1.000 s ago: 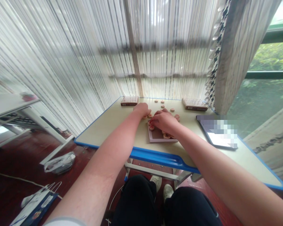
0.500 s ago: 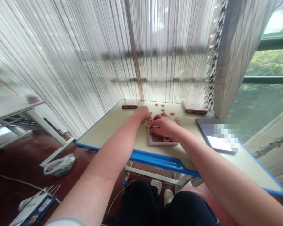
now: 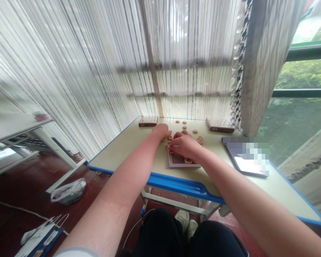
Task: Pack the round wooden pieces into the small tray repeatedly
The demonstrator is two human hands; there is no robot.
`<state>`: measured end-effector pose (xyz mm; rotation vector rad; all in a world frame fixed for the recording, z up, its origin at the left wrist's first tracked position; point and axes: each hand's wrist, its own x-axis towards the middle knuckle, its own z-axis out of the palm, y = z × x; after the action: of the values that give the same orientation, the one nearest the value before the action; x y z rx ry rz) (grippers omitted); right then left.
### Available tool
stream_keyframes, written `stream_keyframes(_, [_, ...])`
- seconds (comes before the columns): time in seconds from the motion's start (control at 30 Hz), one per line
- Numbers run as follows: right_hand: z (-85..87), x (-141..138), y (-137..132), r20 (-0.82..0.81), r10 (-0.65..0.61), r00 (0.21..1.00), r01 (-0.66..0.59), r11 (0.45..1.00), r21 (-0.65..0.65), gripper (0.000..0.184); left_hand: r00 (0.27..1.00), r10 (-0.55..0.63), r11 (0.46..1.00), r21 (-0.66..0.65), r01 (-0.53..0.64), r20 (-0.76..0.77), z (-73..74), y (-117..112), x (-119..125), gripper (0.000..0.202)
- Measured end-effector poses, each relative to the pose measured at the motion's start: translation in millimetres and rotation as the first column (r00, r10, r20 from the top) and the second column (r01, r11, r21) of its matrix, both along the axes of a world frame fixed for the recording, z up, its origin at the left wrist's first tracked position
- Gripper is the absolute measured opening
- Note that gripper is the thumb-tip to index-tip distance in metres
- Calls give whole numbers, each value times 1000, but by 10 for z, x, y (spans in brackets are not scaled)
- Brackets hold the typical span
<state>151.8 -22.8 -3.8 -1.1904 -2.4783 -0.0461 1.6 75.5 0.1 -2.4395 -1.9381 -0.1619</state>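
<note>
The right hand (image 3: 186, 145) lies palm down over the far left corner of a shallow tray (image 3: 178, 163) on the desk (image 3: 128, 146). Its fingers (image 3: 174, 144) are curled close together, tips down on a corner disc (image 3: 171, 150) inside the tray. Whether they pinch it cannot be told. Two or three tray discs (image 3: 188, 160) sit under the heel of that hand, toward the person from the fingers.

The left hand (image 3: 162, 129) rests on the desk just left of and a little beyond the right fingers. Its own fingers are bent under and narrow, just beside a small disc (image 3: 170, 137). Any grip there is hidden.

Loose discs (image 3: 195, 131) lie scattered on the desk beyond both sets of fingers. A left box (image 3: 148, 120) lies beyond the left fingers, and a right box (image 3: 219, 124) sits well off to the right. A tablet (image 3: 246, 157) lies well to the right of the right fingers.
</note>
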Motion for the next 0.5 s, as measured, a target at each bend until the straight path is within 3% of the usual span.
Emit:
stream_keyframes(0.17, [33,23,-29,-50,-11,999,11,1000,4,18,1000,4,1000,-4,-4,7,4,-5,-7,43])
stream_keyframes(0.37, [48,59,-73,4,104,995,-104,994,19,15,1000,-3,1000,-5,2,-2,2,-7,-4,45])
stream_keyframes(0.5, [24,58,-54,11,108,994,-108,994,26,14,1000,-13,1000,1,13,-6,-14,14,-9,44])
